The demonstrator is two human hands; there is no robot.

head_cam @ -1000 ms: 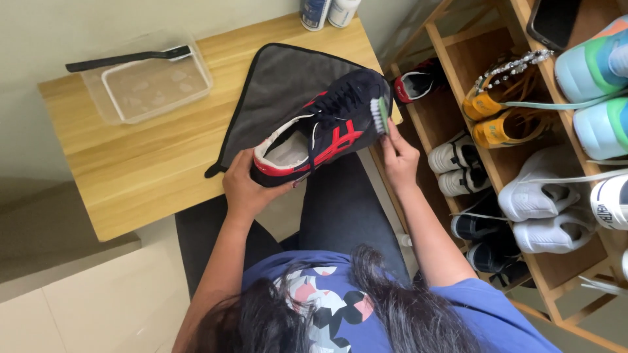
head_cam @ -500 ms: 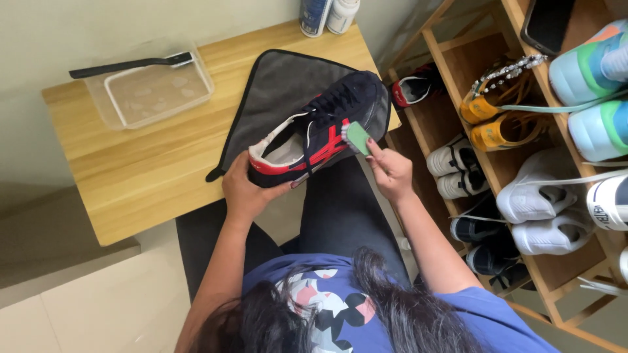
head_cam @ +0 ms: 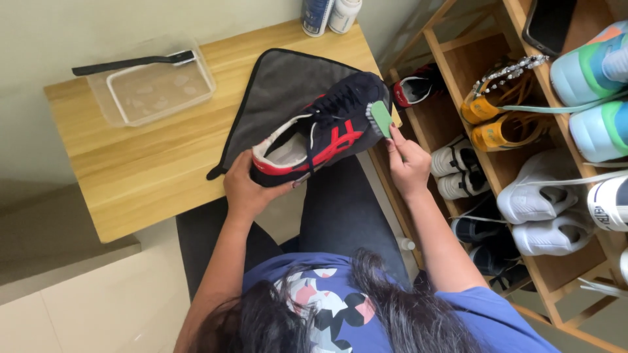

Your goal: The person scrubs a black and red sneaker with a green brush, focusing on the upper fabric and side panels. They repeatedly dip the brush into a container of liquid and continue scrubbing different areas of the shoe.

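Over the edge of the wooden table [head_cam: 163, 176], above a grey cloth mat [head_cam: 281, 91], a navy sneaker with red stripes [head_cam: 327, 131] is held tilted. Left hand [head_cam: 245, 186] grips its heel, fingers closed around it. Right hand [head_cam: 409, 163] pinches a small green brush [head_cam: 381, 119] against the toe.

You face pale plain wall [head_cam: 46, 39]. Light wood desk [head_cam: 150, 176] stands against it, grain running lengthwise. Open wooden shoe rack [head_cam: 458, 72] stands to your right, shelves packed with pairs. Floor [head_cam: 85, 307] pale, smooth; darker grey patch at left under desk edge. Light soft, even, no hard shadows.
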